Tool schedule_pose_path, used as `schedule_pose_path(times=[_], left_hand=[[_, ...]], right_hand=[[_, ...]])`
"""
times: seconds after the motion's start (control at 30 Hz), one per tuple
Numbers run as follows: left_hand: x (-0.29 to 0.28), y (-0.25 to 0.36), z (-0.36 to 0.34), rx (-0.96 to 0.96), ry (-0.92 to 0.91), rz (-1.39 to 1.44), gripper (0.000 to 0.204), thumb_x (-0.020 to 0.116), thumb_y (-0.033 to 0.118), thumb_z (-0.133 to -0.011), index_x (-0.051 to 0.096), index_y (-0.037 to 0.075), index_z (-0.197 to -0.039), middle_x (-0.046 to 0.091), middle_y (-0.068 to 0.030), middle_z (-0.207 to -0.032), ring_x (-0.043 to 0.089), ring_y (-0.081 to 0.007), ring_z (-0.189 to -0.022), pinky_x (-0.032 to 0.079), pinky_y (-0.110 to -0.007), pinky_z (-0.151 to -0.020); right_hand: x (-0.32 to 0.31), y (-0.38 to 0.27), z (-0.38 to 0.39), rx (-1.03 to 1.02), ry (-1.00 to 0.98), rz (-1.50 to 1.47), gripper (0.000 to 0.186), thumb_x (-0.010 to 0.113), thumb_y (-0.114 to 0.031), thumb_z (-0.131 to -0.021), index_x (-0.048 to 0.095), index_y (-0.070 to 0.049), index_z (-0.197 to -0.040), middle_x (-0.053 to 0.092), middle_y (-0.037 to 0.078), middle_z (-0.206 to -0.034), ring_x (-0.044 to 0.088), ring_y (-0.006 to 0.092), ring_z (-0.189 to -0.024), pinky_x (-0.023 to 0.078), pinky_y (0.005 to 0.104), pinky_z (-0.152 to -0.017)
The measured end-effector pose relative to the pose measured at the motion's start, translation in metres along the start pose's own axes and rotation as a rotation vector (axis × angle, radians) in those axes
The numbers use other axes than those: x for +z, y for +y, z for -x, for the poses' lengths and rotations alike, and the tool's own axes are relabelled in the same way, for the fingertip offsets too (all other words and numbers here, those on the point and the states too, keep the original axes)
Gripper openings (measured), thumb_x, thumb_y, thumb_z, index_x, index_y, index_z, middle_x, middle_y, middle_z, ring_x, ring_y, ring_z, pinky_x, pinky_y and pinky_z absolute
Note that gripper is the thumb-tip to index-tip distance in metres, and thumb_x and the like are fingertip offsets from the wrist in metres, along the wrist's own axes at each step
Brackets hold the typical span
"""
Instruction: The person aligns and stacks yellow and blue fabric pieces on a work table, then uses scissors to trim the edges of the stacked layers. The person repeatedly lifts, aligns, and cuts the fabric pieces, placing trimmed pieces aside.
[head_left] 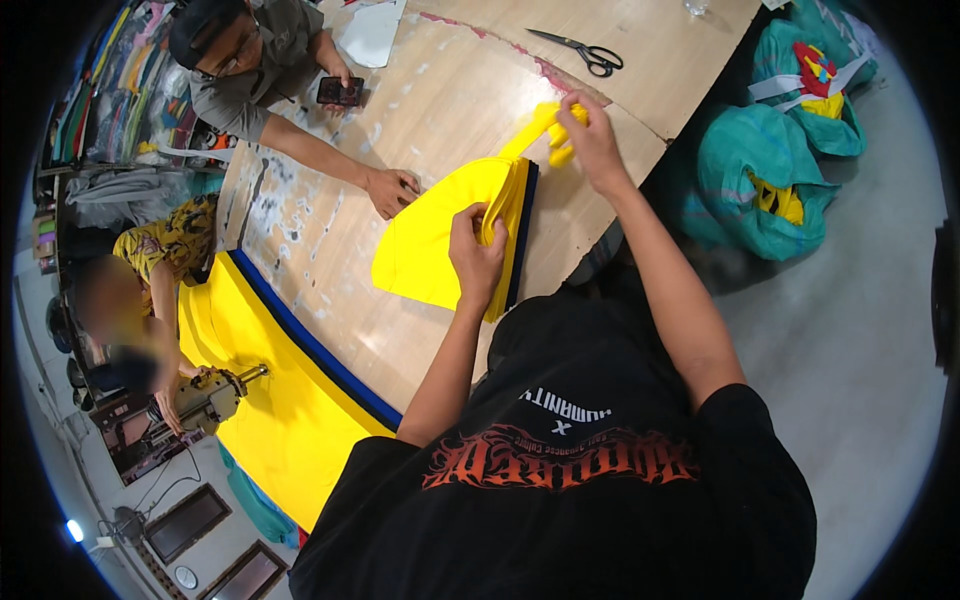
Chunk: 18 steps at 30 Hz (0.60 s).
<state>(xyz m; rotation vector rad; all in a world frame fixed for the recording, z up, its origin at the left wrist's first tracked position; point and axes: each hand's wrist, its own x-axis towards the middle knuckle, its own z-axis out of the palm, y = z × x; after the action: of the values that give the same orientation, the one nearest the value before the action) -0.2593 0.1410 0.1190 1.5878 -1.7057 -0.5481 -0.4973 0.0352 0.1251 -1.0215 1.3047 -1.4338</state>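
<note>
A stack of yellow fabric pieces [420, 250], cut with a curved edge, lies on the wooden table in front of me. Dark blue fabric [526, 225] shows along its right side. My left hand [478, 255] is closed on the stack's layered edge, with thumb and fingers pinching the cloth. Farther up and to the right, my right hand [592, 145] grips a narrow yellow fabric strip [532, 133], which stretches back toward the top of the stack. Part of the strip bunches loosely below my right fingers.
Across the table [330, 235], a person's hand [390, 192] rests beside the stack; their other hand holds a phone [340, 91]. Scissors [585, 50] lie at the far side. Green sacks [755, 165] stand right. At left, another person works at a sewing machine [215, 400] on yellow cloth [270, 430].
</note>
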Motion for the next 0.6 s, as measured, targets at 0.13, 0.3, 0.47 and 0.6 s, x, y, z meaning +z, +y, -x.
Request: schedule_pose_path(times=[0.13,0.3,0.47,0.6], left_hand=[[-0.002,0.003,-0.003,0.043,-0.049,-0.078,0.031,0.078,0.013,-0.095,0.068,0.001,-0.122,0.068,-0.0186,-0.112,0.069,-0.0335,-0.105,0.057,-0.042,-0.095],[0.002,0.008,-0.006,0.134,-0.071,-0.235,0.038,0.079,0.019,-0.096,0.066,0.002,-0.128,0.066,-0.0193,-0.118,0.065,-0.0370,-0.111,0.054,-0.046,-0.097],[0.005,0.021,-0.009,0.203,-0.053,-0.355,0.044,0.080,0.020,-0.095,0.064,0.004,-0.132,0.066,-0.0189,-0.117,0.065,-0.0363,-0.109,0.054,-0.045,-0.094],[0.005,0.023,-0.014,0.137,-0.082,-0.332,0.043,0.079,0.019,-0.096,0.063,0.003,-0.132,0.066,-0.0199,-0.118,0.066,-0.0377,-0.111,0.055,-0.046,-0.096]], right_hand=[[-0.031,-0.023,-0.002,-0.003,0.021,-0.086,0.012,0.056,-0.019,-0.109,0.059,-0.008,-0.108,0.058,-0.001,-0.100,0.058,0.0099,-0.100,0.049,0.0286,-0.095],[-0.051,-0.023,0.016,0.003,-0.016,-0.054,0.016,0.052,-0.019,-0.109,0.057,-0.005,-0.105,0.066,0.003,-0.104,0.061,0.0127,-0.093,0.052,0.0301,-0.088],[-0.042,-0.010,0.049,0.139,-0.005,-0.182,0.016,0.059,-0.016,-0.105,0.050,-0.006,-0.096,0.068,0.005,-0.100,0.063,0.0132,-0.089,0.053,0.0304,-0.081],[-0.032,0.047,0.072,0.237,-0.073,-0.099,0.020,0.065,-0.020,-0.101,0.051,-0.006,-0.098,0.065,0.005,-0.090,0.060,0.0145,-0.082,0.052,0.0337,-0.076]])
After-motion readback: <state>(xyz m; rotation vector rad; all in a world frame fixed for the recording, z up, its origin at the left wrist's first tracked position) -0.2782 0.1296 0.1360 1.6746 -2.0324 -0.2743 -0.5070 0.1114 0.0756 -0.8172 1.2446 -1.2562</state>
